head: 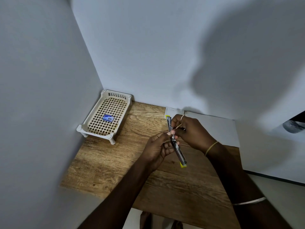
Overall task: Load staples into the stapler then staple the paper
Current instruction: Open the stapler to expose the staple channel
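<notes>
1 chrome stapler [179, 154] splayed open, left hand [156, 147] and right hand [192, 131] pinch it, 1 blue box [108, 117] in white lattice tray [79, 128], 1 flat paper [214, 128]

The stapler [179, 154] was held between the left hand [156, 149] and the right hand [191, 133], above the middle of the table [115, 162]. At its ten o'clock the basket [82, 128] stood in the corner with the staple box [108, 117] in it. At two o'clock the paper [214, 128] lay along the back wall [148, 63].

Brown wood-grain tabletop [115, 162]. On it: cream plastic lattice tray w/ short legs [118, 95], far-left corner by walls; white paper sheet [222, 131], far-right, against back wall.
</notes>
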